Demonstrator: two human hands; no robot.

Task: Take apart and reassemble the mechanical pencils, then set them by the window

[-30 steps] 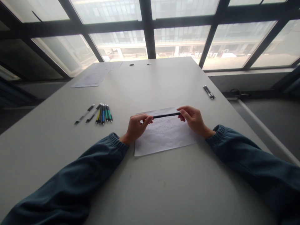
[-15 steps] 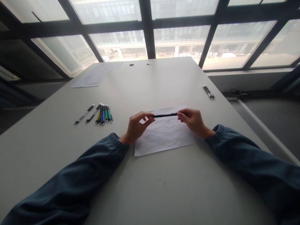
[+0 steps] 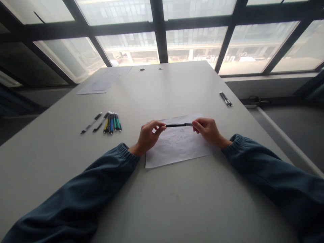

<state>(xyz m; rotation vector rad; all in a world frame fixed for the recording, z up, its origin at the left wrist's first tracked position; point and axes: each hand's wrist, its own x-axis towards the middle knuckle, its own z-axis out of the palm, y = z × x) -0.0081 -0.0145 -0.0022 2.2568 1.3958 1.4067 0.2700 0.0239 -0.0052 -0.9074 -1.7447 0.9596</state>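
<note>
A black pen point(image 3: 177, 125) is held level between both my hands, a little above a white sheet of paper point(image 3: 177, 148) with faint marks. My left hand point(image 3: 148, 136) pinches the pen's left end with thumb and fingers. My right hand point(image 3: 207, 130) is closed round the pen's right end, where a light band shows on the barrel. Both wrists rest near the sheet on the grey table point(image 3: 162, 202).
A row of several pens point(image 3: 111, 122) with yellow, blue and green barrels lies at the left, with two more pens point(image 3: 91, 123) beside it. Two dark pens point(image 3: 225, 99) lie near the right edge. Loose papers point(image 3: 101, 82) sit at the far left corner. Windows stand behind.
The visible stretch of pen between my hands has shortened slightly, and a light band now shows beside my right fingers. My hands have barely shifted.
</note>
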